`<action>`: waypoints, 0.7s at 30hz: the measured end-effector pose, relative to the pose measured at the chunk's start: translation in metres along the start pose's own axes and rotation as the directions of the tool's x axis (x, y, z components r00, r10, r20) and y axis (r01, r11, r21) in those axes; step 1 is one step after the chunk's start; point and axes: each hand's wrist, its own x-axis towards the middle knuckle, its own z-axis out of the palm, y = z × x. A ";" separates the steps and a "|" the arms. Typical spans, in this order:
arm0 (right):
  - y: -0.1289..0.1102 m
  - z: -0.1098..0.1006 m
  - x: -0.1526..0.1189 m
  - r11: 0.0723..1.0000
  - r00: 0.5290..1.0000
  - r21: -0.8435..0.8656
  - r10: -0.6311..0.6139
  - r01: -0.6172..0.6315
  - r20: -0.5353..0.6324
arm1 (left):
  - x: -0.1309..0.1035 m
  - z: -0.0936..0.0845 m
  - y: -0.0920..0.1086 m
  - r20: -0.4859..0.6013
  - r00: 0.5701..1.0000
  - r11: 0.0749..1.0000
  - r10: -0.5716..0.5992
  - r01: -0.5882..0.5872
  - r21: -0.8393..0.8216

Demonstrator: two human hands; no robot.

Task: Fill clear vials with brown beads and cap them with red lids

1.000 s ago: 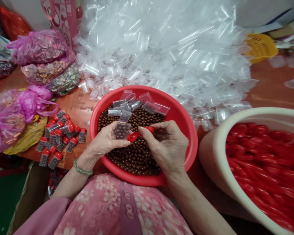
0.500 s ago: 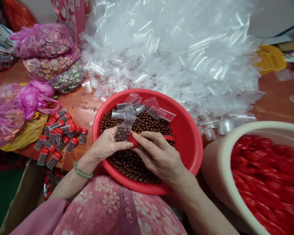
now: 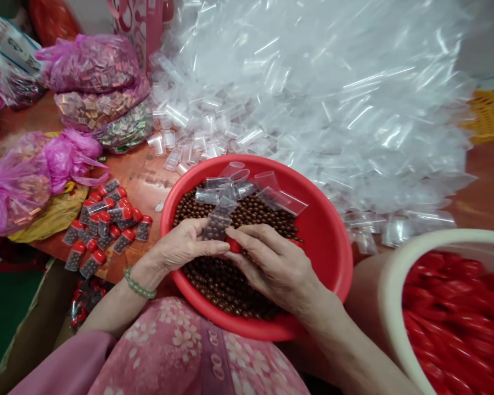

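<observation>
My left hand (image 3: pixel 183 244) is closed around a small clear plastic tube (image 3: pixel 216 227) with brown balls inside. At the tube's near end, my right hand (image 3: pixel 278 266) pinches a red cap (image 3: pixel 234 245) against it; the fingers partly hide how far the cap sits on. Both hands are over a red basin (image 3: pixel 342 263). Brown chocolate-like balls (image 3: pixel 222 299) fill much of its bottom, and several clear tubes (image 3: pixel 208 196) lie on top of them.
Capped tubes (image 3: pixel 102 222) lie in a group left of the basin. Behind rises a big heap of clear tubes (image 3: pixel 313 99). A cream bucket (image 3: pixel 389 291) of red plastic pieces (image 3: pixel 456 318) stands at right. Pink bags (image 3: pixel 93 66) and a yellow basket (image 3: pixel 492 115) are farther off.
The view has turned slightly left, so the scene sits further right. Both hands keep hold of the tube and the cap, with only a slight shift of the fingers.
</observation>
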 end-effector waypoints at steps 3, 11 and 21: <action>0.000 -0.005 0.000 0.987 0.993 0.109 0.120 -0.118 -0.012 | 0.000 0.000 0.001 0.014 0.999 0.996 -0.036 0.037 -0.081; 0.014 -0.013 -0.010 0.341 0.692 0.733 0.681 -0.589 0.240 | -0.008 0.005 0.011 0.026 0.999 0.999 0.033 -0.033 0.011; 0.015 -0.008 -0.004 0.049 0.635 0.896 0.722 -0.442 0.274 | 0.001 0.008 0.025 0.010 0.978 0.908 0.211 -0.199 0.369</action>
